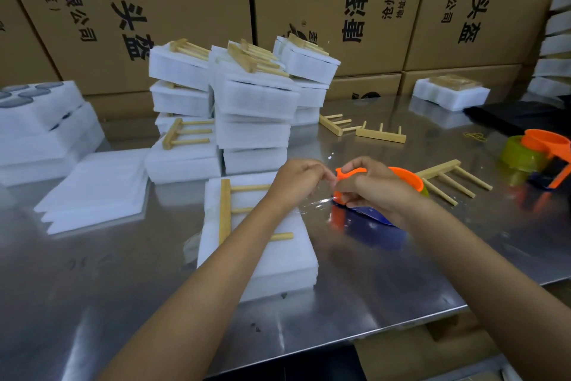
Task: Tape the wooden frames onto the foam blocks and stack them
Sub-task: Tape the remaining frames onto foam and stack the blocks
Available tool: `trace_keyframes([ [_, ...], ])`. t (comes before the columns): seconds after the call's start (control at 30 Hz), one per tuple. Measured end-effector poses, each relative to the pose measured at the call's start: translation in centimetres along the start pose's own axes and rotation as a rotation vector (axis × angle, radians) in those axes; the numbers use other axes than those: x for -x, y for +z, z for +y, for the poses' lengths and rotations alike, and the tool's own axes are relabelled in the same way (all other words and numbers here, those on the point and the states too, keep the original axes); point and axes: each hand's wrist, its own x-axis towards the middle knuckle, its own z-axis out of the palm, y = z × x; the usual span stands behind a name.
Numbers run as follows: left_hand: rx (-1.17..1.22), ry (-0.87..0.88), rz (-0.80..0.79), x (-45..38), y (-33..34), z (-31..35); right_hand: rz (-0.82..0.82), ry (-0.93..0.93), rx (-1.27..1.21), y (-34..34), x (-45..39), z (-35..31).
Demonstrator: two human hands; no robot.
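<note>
A wooden frame (pixel 227 210) lies untaped on the nearest foam block (pixel 278 260) at the desk's (pixel 386 288) front edge — its long bar running toward twelve o'clock, its pegs pointing to three. The left hand (pixel 298 184) hovers over the pegs' tips, fingers pinched, apparently on the free end of clear tape (pixel 321 203). At three o'clock from it the right hand (pixel 375 189) grips an orange tape dispenser (pixel 401 179). The left hand is nearer — the strip likely comes down across the pegs. Finished stacks (pixel 247 102) stand behind at twelve.
</note>
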Motion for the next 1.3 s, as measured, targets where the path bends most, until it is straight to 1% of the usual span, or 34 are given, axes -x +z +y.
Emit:
trace_keyframes([
  [0.07,-0.069,0.018,0.091,0.0,0.4,-0.1,0.023,-0.014,0.058,0.6,-0.1,0.2],
  [0.13,-0.087,0.027,0.233,-0.1,0.5,0.1,0.045,-0.024,0.104,1.4,-0.1,0.4],
  [0.2,0.057,0.022,0.357,0.0,0.2,0.6,0.081,-0.041,0.125,2.1,-0.1,0.9],
  [0.27,0.216,0.048,0.444,0.5,-0.9,1.4,0.101,-0.069,0.173,2.7,0.2,1.6],
  [0.33,0.308,0.074,0.501,1.3,-2.5,2.2,0.103,-0.079,0.259,3.3,0.4,2.4],
  [0.4,0.355,0.106,0.528,2.3,-4.3,2.3,0.096,-0.057,0.291,4.2,0.5,3.3],
  [0.47,0.302,0.116,0.539,3.5,-6.2,1.6,0.085,-0.013,0.267,5.3,0.6,4.0],
  [0.57,0.142,0.059,0.592,5.2,-8.6,-1.1,0.061,0.042,0.233,6.6,0.5,4.3],
  [0.63,0.053,-0.024,0.641,6.1,-9.7,-3.4,0.057,0.05,0.221,6.8,0.4,4.1],
  [0.73,0.028,-0.173,0.727,7.5,-10.6,-6.6,0.035,0.06,0.227,6.8,0.3,3.8],
  [0.77,0.04,-0.205,0.737,8.0,-10.7,-7.4,0.024,0.067,0.234,6.8,0.3,3.8],
  [0.83,0.021,-0.215,0.709,9.1,-11.0,-8.7,0.006,0.082,0.249,6.7,0.4,3.7],
  [0.87,-0.052,-0.204,0.671,9.6,-11.1,-9.3,0.002,0.087,0.255,6.7,0.4,3.7],
  [1.0,-0.51,-0.167,0.446,11.3,-11.1,-10.5,-0.034,0.092,0.269,6.9,0.7,3.5],
  [1.03,-0.578,-0.165,0.419,11.5,-10.9,-10.5,-0.05,0.085,0.277,7.0,0.9,3.4],
  [1.1,-0.608,-0.165,0.405,11.7,-10.7,-10.3,-0.07,0.066,0.275,7.1,1.2,3.3],
  [1.17,-0.519,-0.119,0.412,11.9,-10.8,-9.9,-0.083,0.051,0.248,7.1,1.5,3.2],
  [1.2,-0.412,-0.09,0.42,12.0,-10.8,-9.6,-0.088,0.047,0.226,7.2,1.7,3.2],
  [1.3,0.118,-0.101,0.487,12.3,-10.8,-8.2,-0.085,0.037,0.038,7.7,2.3,2.6],
])
